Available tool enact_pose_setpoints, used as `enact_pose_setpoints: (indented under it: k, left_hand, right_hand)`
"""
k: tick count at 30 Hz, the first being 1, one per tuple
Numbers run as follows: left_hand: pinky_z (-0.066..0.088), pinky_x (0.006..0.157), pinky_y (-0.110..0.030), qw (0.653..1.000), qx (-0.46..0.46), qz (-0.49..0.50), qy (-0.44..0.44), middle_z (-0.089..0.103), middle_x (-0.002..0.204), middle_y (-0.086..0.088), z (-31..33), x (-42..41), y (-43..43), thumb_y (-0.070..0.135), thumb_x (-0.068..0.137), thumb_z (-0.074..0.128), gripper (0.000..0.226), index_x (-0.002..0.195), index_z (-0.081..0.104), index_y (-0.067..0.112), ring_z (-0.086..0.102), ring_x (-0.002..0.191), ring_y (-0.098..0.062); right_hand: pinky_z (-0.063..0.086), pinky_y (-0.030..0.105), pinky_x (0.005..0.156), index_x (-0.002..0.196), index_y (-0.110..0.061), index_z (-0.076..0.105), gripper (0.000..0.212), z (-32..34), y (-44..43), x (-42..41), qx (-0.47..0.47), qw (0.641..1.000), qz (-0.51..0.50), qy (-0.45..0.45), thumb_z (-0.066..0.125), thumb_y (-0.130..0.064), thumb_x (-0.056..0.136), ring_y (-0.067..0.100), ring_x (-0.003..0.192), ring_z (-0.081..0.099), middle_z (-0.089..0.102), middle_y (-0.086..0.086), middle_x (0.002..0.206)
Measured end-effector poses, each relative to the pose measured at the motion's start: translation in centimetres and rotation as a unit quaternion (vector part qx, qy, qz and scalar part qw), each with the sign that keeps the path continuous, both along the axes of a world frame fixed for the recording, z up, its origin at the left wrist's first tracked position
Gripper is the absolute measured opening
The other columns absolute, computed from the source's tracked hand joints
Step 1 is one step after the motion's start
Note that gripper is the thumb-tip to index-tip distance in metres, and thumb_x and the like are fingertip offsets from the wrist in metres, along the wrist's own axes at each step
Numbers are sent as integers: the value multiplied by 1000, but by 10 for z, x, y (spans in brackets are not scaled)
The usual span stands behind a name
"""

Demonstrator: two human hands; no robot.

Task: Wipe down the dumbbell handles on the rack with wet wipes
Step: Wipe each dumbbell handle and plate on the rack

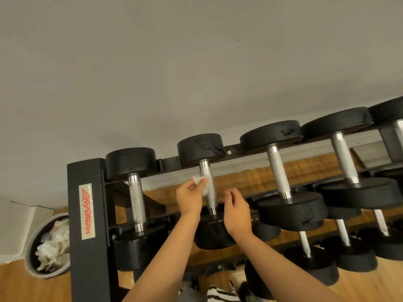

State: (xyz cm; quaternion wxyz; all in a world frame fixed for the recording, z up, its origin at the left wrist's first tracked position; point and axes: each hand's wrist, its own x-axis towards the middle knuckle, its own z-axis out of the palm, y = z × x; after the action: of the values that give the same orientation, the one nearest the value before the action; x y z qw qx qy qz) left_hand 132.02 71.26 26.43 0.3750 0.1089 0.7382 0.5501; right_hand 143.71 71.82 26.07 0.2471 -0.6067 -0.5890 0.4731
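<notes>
Dumbbell handle, second from the 9 o'clock end of the top tier of the rack, near frame centre, lying across two black rails between its round heads.

Step in hand, as judged: wiping of this handle at mid-shaft. Wet wipe, a small crumpled white wad, pinched between thumb and fingers of the left hand and pressed to the 9 o'clock side of the shaft. Right hand just beside the shaft at 3 o'clock, fingers loosely curled, nothing visible in them; contact with the metal not discernible.

Next move, as judged: wipe wrapped round the shaft and drawn toward the 6 o'clock collar, far side included; firm pressure called for, given grime-catching, tissue-snagging knurling.

Materials: shaft of bright steel, finely knurled at mid-length, with smooth polished collars at both ends. Heads thick, cylindrical, matt black, pebbled, chipped in places. Neighbouring handle at 9 o'clock duller, with brownish blotches. Third handle at 3 o'clock paler, matt. Rack of square-section black steel, bearing a gold label in red script. At 8 o'clock, on the wooden floor, a round grey bin of crumpled white wipes.
</notes>
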Motion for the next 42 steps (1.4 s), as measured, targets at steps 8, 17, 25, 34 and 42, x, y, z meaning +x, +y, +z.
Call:
enact_pose_setpoints:
  k: [8, 17, 25, 34, 42]
  left_hand:
    - [49, 68, -17, 999, 30, 28, -7, 70, 84, 7, 8, 3, 21, 23, 86, 73, 8, 82, 67, 25, 65, 81, -5]
    - [48, 68, -18, 999, 33, 38, -2, 69, 80, 5, 13, 1, 31, 26, 85, 75, 13, 77, 65, 24, 64, 78, -6]
    - [43, 64, -15, 997, 27, 57, 40, 65, 78, 9, 12, -3, 29, 26, 92, 66, 18, 75, 62, 28, 61, 76, -4]
    - [45, 65, -21, 998, 15, 56, 35, 66, 73, 2, 17, -7, 33, 25, 83, 77, 18, 73, 65, 15, 60, 70, -9]
    - [47, 67, -19, 999, 11, 31, 19, 68, 82, 1, 18, -14, 30, 21, 80, 80, 17, 85, 65, 13, 63, 77, -10]
  right_hand:
    - [49, 28, 64, 90, -19, 58, 22, -1, 2, -1, -12, 1000, 2, 5, 42, -25, 102, 13, 69, 61, 63, 0, 76]
    - [51, 30, 67, 92, -22, 59, 19, 0, 1, -1, -12, 1000, 6, 2, 42, -26, 102, 13, 73, 62, 65, 0, 77]
    - [51, 35, 74, 92, -23, 59, 18, -3, 2, -1, -15, 1000, 8, -4, 43, -27, 101, 15, 81, 60, 63, -2, 79]
    - [50, 28, 66, 91, -19, 59, 19, 2, 1, 0, -12, 1000, 9, 4, 44, -24, 102, 13, 71, 62, 65, 1, 76]
    - [45, 19, 61, 95, -18, 60, 19, 4, 1, -1, -19, 1000, 8, 1, 43, -24, 102, 10, 72, 62, 64, -1, 78]
